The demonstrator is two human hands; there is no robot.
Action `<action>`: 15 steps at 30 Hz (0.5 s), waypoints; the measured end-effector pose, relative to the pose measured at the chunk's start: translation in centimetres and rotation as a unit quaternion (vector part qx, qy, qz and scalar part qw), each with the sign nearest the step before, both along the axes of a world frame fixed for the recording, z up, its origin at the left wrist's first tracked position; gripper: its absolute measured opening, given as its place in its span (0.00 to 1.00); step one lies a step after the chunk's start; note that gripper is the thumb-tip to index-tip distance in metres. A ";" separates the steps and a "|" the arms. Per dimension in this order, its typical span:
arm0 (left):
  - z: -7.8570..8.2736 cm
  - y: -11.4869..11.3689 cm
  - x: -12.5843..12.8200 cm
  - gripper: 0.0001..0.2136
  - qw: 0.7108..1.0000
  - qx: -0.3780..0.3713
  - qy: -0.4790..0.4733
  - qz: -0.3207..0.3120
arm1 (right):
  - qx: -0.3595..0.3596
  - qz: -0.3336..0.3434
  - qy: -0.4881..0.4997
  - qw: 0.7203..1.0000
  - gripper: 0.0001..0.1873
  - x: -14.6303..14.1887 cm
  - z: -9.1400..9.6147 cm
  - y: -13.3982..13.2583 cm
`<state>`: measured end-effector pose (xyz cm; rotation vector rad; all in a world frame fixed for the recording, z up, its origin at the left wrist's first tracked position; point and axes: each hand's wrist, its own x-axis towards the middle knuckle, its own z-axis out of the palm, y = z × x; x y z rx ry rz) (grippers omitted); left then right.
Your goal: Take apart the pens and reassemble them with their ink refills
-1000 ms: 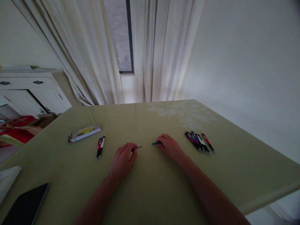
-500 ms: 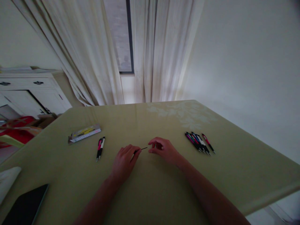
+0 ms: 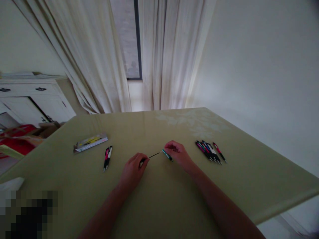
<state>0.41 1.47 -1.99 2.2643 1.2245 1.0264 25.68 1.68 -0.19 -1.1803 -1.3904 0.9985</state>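
Note:
My left hand [image 3: 132, 170] rests on the green tablecloth [image 3: 159, 199] near the middle and pinches a thin dark refill [image 3: 152, 155] that points to the right. My right hand [image 3: 179, 154] is closed round a teal pen barrel [image 3: 167, 155], its end close to the refill's tip. Two pens [image 3: 107, 157], pink and white with black, lie side by side to the left of my left hand. Several pens [image 3: 210, 151] lie in a row to the right of my right hand.
A flat cardboard pen box [image 3: 90, 142] lies at the table's back left. A blurred dark object [image 3: 27, 215] sits at the near left corner. A white cabinet [image 3: 30, 99] and red items [image 3: 15, 141] stand left of the table; curtains [image 3: 159, 56] hang behind it.
My right hand first lay on the teal barrel, then lifted it; now the barrel's end is at the refill's tip. My left hand kept pinching the refill, nudging slightly right.

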 end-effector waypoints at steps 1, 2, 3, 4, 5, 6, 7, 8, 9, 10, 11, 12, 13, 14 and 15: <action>0.1 0.0 0.0 0.09 1.000 0.003 -0.004 -0.003 | 0.003 0.003 -0.010 1.000 0.15 -0.2 0.0 -0.1; 0.2 0.0 0.1 0.09 1.000 0.008 -0.007 -0.006 | 0.005 0.011 -0.021 1.000 0.15 -0.3 0.1 -0.1; 0.3 -0.1 0.1 0.10 1.000 0.013 -0.010 -0.007 | 0.007 0.024 -0.032 0.999 0.15 -0.5 0.2 -0.2; 0.4 -0.1 0.2 0.10 1.000 0.018 -0.014 -0.007 | 0.006 0.038 -0.039 0.998 0.15 -0.7 0.4 -0.3; 0.5 -0.1 0.2 0.10 1.000 0.023 -0.020 -0.004 | 0.004 0.048 -0.041 0.998 0.15 -0.8 0.6 -0.3; 0.5 -0.1 0.3 0.11 0.999 0.025 -0.028 0.000 | -0.001 0.056 -0.035 0.998 0.15 -1.0 0.9 -0.3; 0.6 -0.1 0.3 0.11 0.999 0.028 -0.040 0.006 | -0.008 0.062 -0.022 0.998 0.16 -1.3 1.2 -0.2; 0.6 -0.1 0.4 0.12 0.998 0.028 -0.054 0.012 | -0.015 0.068 -0.003 0.998 0.16 -1.6 1.5 -0.2; 0.7 -0.1 0.4 0.12 0.997 0.028 -0.071 0.019 | -0.020 0.071 0.021 0.997 0.17 -2.0 1.8 0.0; 0.8 0.0 0.4 0.13 0.996 0.028 -0.087 0.025 | -0.023 0.072 0.047 0.996 0.18 -2.5 2.1 0.1; 0.8 0.0 0.3 0.13 0.994 0.027 -0.103 0.031 | -0.024 0.066 0.072 0.995 0.19 -3.1 2.2 0.3; 0.9 0.1 0.3 0.13 0.992 0.026 -0.117 0.036 | -0.023 0.054 0.095 0.994 0.19 -3.7 2.3 0.4; 0.9 0.2 0.2 0.12 0.991 0.026 -0.128 0.040 | -0.022 0.033 0.116 0.992 0.18 -4.4 2.2 0.6; 1.0 0.2 0.1 0.12 0.990 0.024 -0.135 0.041 | -0.022 0.009 0.137 0.990 0.18 -5.0 2.0 0.7; 1.0 0.3 0.0 0.11 0.990 0.021 -0.137 0.037 | -0.025 -0.013 0.157 0.987 0.18 -5.5 1.6 0.8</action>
